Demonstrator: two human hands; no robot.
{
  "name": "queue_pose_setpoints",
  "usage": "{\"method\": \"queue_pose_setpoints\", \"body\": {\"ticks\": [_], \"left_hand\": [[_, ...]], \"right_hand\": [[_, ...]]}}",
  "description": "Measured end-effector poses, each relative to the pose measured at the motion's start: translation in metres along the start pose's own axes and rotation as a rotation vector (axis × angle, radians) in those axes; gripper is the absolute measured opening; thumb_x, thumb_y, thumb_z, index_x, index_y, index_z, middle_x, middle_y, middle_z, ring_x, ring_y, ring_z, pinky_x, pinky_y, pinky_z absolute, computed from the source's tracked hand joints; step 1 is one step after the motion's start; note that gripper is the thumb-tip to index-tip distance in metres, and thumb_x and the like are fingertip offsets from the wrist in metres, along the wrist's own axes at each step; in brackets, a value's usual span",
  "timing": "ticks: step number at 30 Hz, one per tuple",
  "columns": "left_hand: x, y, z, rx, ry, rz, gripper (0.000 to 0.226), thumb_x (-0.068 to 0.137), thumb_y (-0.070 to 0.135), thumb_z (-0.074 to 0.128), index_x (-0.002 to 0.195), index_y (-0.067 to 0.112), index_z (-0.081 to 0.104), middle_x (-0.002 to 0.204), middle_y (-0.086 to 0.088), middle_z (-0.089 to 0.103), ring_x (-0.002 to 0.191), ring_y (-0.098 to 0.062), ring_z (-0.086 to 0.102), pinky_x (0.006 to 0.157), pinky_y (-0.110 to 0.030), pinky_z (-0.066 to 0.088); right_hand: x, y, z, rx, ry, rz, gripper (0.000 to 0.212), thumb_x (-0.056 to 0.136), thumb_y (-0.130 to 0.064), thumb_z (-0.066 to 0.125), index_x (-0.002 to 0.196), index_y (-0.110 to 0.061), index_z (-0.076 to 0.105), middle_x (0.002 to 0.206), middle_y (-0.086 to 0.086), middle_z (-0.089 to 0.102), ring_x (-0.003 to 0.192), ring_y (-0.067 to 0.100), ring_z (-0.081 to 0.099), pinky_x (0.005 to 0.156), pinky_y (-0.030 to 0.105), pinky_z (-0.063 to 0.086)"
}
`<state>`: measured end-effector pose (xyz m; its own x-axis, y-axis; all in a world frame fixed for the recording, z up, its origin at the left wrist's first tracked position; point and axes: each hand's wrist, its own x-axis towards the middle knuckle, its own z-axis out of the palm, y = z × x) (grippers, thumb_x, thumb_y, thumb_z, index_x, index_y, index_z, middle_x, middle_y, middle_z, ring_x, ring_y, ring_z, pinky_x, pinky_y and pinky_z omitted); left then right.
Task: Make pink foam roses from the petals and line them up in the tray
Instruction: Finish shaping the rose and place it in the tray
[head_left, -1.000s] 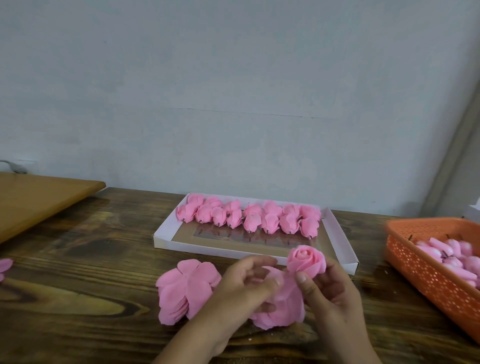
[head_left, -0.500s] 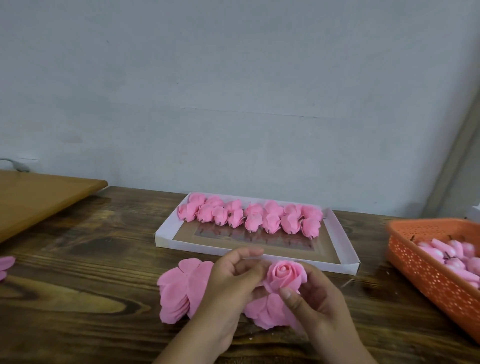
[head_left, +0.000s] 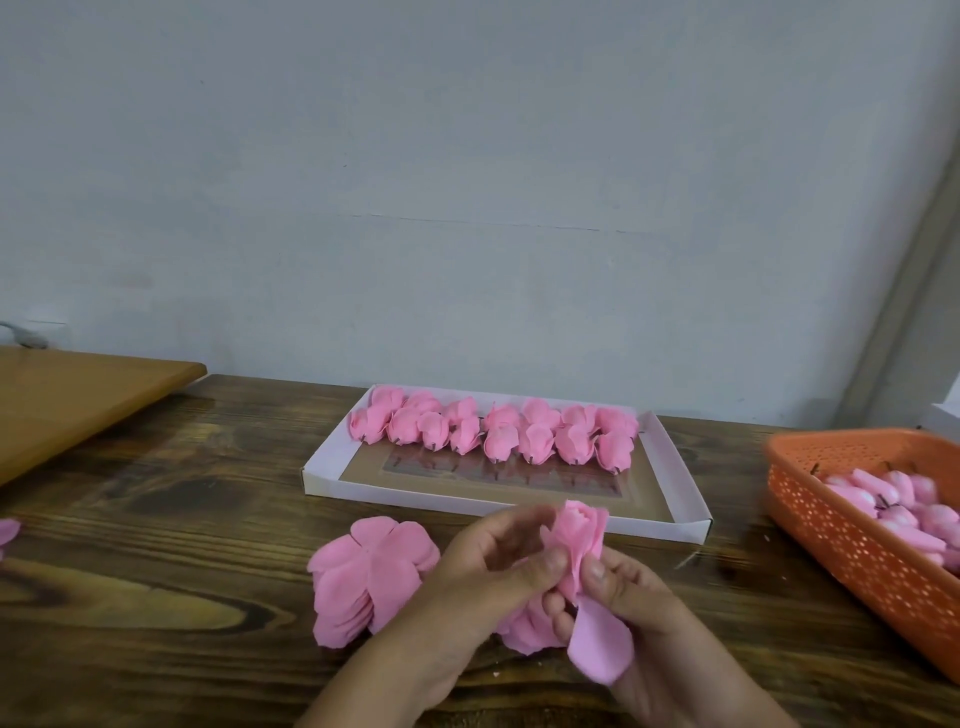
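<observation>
Fingers (head_left: 550, 564) of both hands pinch the half-made rose (head_left: 579, 545) at its waist, the left hand (head_left: 478, 587) from the left and the right hand (head_left: 636, 608) from the right, just near of the tray (head_left: 680, 519). Half a second ago the bud sat open-faced and round between the hands; now it is turned upright and a petal layer is drawn up around it, so the wrapping step appears to be under way. One loose petal (head_left: 602, 649) hangs below the right thumb, and more pink shows under the left palm, though blur makes it hard to tell whether that belongs to the same flower. The petal stack (head_left: 369, 582) lies on the bench (head_left: 156, 597) just left of the left hand, untouched. Finished roses (head_left: 498, 431) fill the tray's far side in a row, with its near part bare. An orange basket (head_left: 841, 525) of buds sits far right.
</observation>
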<state>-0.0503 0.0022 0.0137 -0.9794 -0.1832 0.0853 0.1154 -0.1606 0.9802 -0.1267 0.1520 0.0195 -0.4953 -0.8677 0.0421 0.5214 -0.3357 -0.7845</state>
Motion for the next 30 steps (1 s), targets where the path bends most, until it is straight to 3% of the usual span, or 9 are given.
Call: {"method": "queue_pose_setpoints", "body": {"ticks": [3,5,7,10,14,17,20,25,30], "left_hand": [[-0.004,0.003,0.000,-0.002,-0.177,-0.022,0.070,0.070,0.056,0.086,0.125,0.017,0.069,0.082,-0.013,0.071,0.069,-0.013,0.068,0.070,-0.025,0.054],[-0.004,0.002,0.000,0.019,-0.228,-0.009,0.082,0.065,0.061,0.084,0.129,0.013,0.066,0.095,-0.036,0.063,0.063,-0.009,0.064,0.067,-0.022,0.052],[-0.004,0.001,0.000,0.004,-0.255,-0.006,0.083,0.064,0.061,0.084,0.130,0.015,0.067,0.095,-0.034,0.058,0.062,-0.008,0.062,0.068,-0.022,0.053],[-0.004,-0.001,0.001,-0.014,-0.236,-0.009,0.075,0.069,0.062,0.083,0.127,0.019,0.069,0.095,-0.025,0.059,0.066,-0.013,0.065,0.068,-0.023,0.052],[-0.004,0.001,0.004,-0.024,-0.154,-0.021,0.066,0.071,0.068,0.079,0.119,0.023,0.073,0.119,-0.049,0.053,0.098,-0.040,0.060,0.079,-0.036,0.054],[-0.003,0.000,0.003,-0.031,-0.092,0.018,0.061,0.074,0.067,0.077,0.114,0.021,0.074,0.121,-0.032,0.065,0.099,-0.039,0.062,0.083,-0.046,0.056],[0.000,0.001,0.001,-0.031,0.040,0.051,0.061,0.081,0.062,0.070,0.113,0.011,0.070,0.114,-0.026,0.071,0.093,-0.038,0.068,0.072,-0.039,0.057],[0.004,0.005,0.001,0.040,0.132,0.179,0.037,0.093,0.048,0.063,0.084,0.012,0.063,0.087,-0.004,0.058,0.088,-0.020,0.054,0.086,-0.038,0.044],[0.006,-0.008,0.004,0.087,0.181,0.095,0.034,0.087,0.052,0.068,0.095,0.020,0.074,0.097,-0.002,0.075,0.102,-0.020,0.070,0.091,-0.034,0.056]], "right_hand": [[-0.002,-0.001,0.005,0.018,-0.108,0.075,0.041,0.064,-0.015,0.092,0.090,0.009,0.071,0.068,0.021,0.062,0.062,0.026,0.063,0.069,0.034,0.056],[-0.002,-0.003,0.007,-0.010,-0.160,0.120,0.033,0.070,-0.017,0.088,0.089,0.005,0.073,0.070,0.018,0.065,0.065,0.024,0.064,0.077,0.036,0.048],[-0.003,-0.005,0.007,-0.014,-0.176,0.156,0.029,0.073,-0.017,0.086,0.090,0.003,0.073,0.072,0.015,0.067,0.067,0.021,0.066,0.079,0.034,0.048],[-0.004,-0.007,0.008,0.082,-0.152,0.174,0.033,0.071,-0.009,0.088,0.095,0.008,0.071,0.074,0.019,0.067,0.065,0.024,0.069,0.068,0.030,0.059],[-0.004,-0.008,0.009,0.099,-0.123,0.171,0.043,0.073,-0.010,0.088,0.108,0.008,0.070,0.082,0.021,0.069,0.070,0.025,0.072,0.067,0.030,0.062],[-0.003,-0.007,0.003,0.032,-0.056,0.201,0.044,0.078,-0.017,0.083,0.115,0.003,0.070,0.094,0.023,0.070,0.074,0.023,0.073,0.067,0.029,0.063],[0.000,-0.006,0.001,-0.157,0.064,0.171,0.034,0.084,-0.025,0.074,0.103,0.003,0.075,0.100,0.023,0.073,0.072,0.020,0.074,0.062,0.025,0.061],[0.001,-0.006,-0.004,-0.460,0.337,-0.069,0.019,0.093,-0.009,0.062,0.086,-0.009,0.080,0.083,0.022,0.074,0.059,0.021,0.067,0.054,0.024,0.055],[-0.001,-0.007,-0.001,-0.568,0.372,-0.240,0.022,0.092,-0.002,0.063,0.079,-0.012,0.077,0.066,0.021,0.069,0.053,0.022,0.062,0.047,0.024,0.049]]}}
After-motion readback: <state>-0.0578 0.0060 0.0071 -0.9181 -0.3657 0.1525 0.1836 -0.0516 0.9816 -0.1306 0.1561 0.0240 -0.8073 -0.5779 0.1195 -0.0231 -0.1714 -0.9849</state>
